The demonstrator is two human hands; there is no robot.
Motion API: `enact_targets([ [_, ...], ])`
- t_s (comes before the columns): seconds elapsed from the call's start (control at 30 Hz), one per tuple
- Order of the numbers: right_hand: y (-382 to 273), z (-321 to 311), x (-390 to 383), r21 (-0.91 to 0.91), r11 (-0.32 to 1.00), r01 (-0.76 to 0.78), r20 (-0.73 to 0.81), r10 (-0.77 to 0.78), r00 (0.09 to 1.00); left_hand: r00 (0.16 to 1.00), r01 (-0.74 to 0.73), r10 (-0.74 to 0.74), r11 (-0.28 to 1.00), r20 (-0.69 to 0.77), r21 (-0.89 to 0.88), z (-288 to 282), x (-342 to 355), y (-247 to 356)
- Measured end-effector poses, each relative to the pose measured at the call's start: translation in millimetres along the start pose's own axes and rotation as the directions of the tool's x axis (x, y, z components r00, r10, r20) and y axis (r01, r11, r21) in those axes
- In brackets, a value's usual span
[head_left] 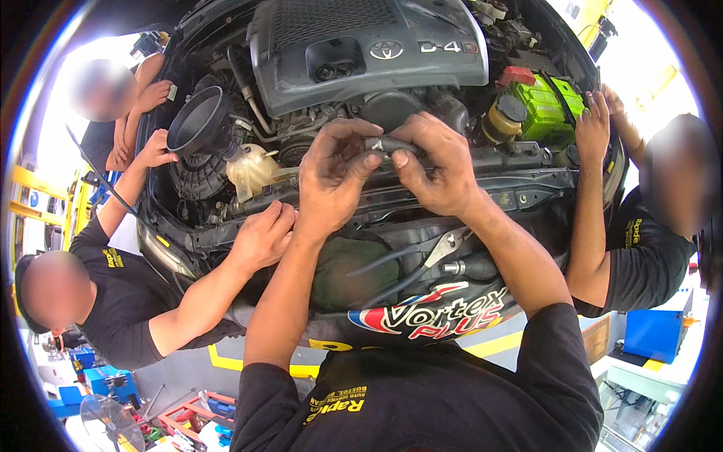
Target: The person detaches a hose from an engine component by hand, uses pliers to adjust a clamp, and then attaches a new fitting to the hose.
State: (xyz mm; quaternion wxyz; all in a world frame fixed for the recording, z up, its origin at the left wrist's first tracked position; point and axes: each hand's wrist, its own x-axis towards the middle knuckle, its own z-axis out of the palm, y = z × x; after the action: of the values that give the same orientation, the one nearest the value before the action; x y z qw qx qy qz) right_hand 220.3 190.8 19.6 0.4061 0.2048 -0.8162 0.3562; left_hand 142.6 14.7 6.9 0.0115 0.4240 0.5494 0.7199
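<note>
Both my hands pinch a short dark hose-like piece (382, 145) above the front of an open engine bay. My left hand (330, 173) grips its left end, where a whitish patch shows, with thumb and fingers. Around its right end, the fingers and thumb of my right hand (440, 166) are closed. Its exact kind is hard to make out. Below my right hand, pliers (446, 247) with blue handles lie on the printed dark cover over the car's front. Beside them rests a dark tool with a metal tip (456, 267).
A large grey engine cover (361, 64) lies beyond my hands. At left, a black funnel (197, 124) stands near a whitish reservoir (252, 169); a green battery (546, 113) sits at right. Co-workers lean in on both sides, one hand (265, 235) close to my left forearm.
</note>
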Motion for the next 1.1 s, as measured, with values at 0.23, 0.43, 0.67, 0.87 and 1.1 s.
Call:
enact_targets([
  [0.23, 5, 0, 6, 0.002, 1.000, 0.001, 0.000, -0.001, 1.000, 1.000, -0.026, 0.027, 0.993, -0.011, 0.119, -8, 3, 4],
  [0.43, 4, -4, 5, -0.195, 0.978, 0.071, -0.014, -0.075, 0.997, 0.998, 0.057, -0.058, 0.998, -0.035, -0.032, 2, 1, 5],
  [0.67, 10, -5, 4, -0.348, 0.923, 0.162, -0.030, -0.184, 0.982, 0.999, -0.050, 0.050, 0.998, 0.006, -0.047, 0, 2, -2],
  [0.87, 5, -8, 11, -0.369, 0.929, 0.016, -0.167, -0.083, 0.982, 0.995, -0.079, 0.073, 0.993, -0.060, -0.093, -4, 4, -7],
  [1.1, 12, -5, 6, -0.363, 0.930, 0.047, -0.142, -0.105, 0.984, 0.994, -0.102, 0.099, 0.993, -0.048, -0.064, -1, 5, -5],
])
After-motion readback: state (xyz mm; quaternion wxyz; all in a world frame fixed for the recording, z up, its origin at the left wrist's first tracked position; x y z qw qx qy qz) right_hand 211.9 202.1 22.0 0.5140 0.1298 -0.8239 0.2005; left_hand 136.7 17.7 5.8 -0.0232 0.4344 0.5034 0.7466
